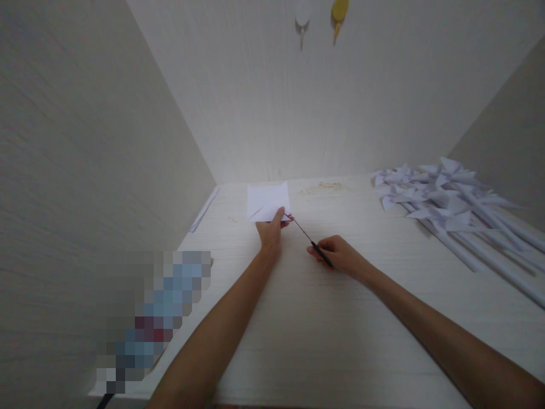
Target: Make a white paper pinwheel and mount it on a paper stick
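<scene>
My left hand pinches a square of white paper near its lower right corner, thumb on top and fingers underneath. A short diagonal line, a slit or a crease, shows in the sheet's lower left corner. In my right hand is what looks like a pair of scissors, black-handled with thin dark blades, seen almost edge-on. Their tip reaches the paper's lower right corner, close to my left thumb. Whether the blades are apart cannot be made out.
White paper pinwheels on rolled paper sticks lie heaped at the right. A folded paper strip is by the left wall. A blurred-out bluish object lies front left. Two hooks hang on the back wall.
</scene>
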Demonstrator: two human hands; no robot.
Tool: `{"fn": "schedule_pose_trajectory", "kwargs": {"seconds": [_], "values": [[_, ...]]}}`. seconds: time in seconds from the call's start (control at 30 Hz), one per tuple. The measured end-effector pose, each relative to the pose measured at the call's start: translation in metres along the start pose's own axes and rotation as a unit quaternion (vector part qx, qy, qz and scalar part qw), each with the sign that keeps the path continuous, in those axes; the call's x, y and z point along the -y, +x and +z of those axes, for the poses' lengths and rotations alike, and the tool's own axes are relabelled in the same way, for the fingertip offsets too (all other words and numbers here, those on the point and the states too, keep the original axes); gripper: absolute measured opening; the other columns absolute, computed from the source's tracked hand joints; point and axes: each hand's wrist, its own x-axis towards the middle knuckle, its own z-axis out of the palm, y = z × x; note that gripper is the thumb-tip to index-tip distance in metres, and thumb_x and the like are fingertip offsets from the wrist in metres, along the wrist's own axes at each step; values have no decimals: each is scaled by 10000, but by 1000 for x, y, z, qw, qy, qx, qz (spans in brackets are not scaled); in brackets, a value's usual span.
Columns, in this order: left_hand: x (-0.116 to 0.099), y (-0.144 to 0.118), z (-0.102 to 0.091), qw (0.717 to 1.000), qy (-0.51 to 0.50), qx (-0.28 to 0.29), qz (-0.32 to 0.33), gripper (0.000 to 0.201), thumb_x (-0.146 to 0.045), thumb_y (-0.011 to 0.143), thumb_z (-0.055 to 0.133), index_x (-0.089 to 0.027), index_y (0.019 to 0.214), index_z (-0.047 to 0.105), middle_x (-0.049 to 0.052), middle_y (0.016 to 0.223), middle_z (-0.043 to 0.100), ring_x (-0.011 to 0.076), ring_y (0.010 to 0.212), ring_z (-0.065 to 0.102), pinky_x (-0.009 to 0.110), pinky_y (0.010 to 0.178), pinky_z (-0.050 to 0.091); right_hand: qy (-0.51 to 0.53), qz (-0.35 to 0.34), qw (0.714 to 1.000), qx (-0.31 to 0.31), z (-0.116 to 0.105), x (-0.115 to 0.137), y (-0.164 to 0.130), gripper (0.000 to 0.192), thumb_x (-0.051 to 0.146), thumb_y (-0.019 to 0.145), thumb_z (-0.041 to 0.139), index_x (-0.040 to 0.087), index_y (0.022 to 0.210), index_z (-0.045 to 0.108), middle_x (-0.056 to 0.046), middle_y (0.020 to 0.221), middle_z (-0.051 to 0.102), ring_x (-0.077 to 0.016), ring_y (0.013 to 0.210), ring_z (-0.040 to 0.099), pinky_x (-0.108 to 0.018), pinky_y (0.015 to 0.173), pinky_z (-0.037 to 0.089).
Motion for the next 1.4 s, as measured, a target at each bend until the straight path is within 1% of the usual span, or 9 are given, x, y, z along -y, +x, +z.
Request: {"fn": "schedule_pose_trajectory", "kwargs": {"seconds": [0.17, 0.4, 0.87, 1.1, 1.4], "values": [[2, 1, 0, 1000, -4, 3, 3, 248, -251, 550, 671, -96, 730, 600, 39, 614, 638, 124, 478, 587, 222, 450, 449, -4, 0, 1000, 5, -1, 0, 0, 468, 580, 681, 484, 173, 461, 423, 23, 387, 420, -74, 363, 353, -220, 385, 248], [3, 0, 0, 1000, 0, 7, 3, 236, -251, 563, 667, -93, 725, 600, 36, 591, 634, 126, 475, 591, 212, 438, 448, -6, 7, 1000, 5, 0, 0, 0, 474, 590, 688, 468, 171, 470, 427, 21, 390, 419, -77, 366, 363, -221, 385, 254], [1, -1, 1, 1000, -17, 1, 0, 218, -224, 565, 666, -99, 727, 589, 39, 629, 642, 127, 488, 598, 233, 476, 483, -10, -2, 1000, 1, 1, 1, -1, 470, 582, 694, 464, 171, 467, 433, 21, 389, 425, -77, 365, 363, -218, 384, 260], [1, -1, 0, 1000, -21, 6, 2, 210, -227, 566, 667, -90, 708, 594, 37, 595, 631, 127, 477, 595, 220, 457, 476, -6, 1, 1000, 4, 1, 1, -1, 471, 581, 690, 473, 171, 463, 428, 22, 384, 418, -74, 359, 357, -218, 388, 259], [2, 0, 2, 1000, -17, -4, -9, 215, -221, 567, 659, -88, 727, 602, 46, 613, 638, 126, 469, 591, 228, 454, 473, -6, -3, 1000, 7, 1, 0, 0, 475, 592, 695, 460, 172, 473, 437, 21, 383, 426, -79, 365, 367, -221, 391, 262]]}}
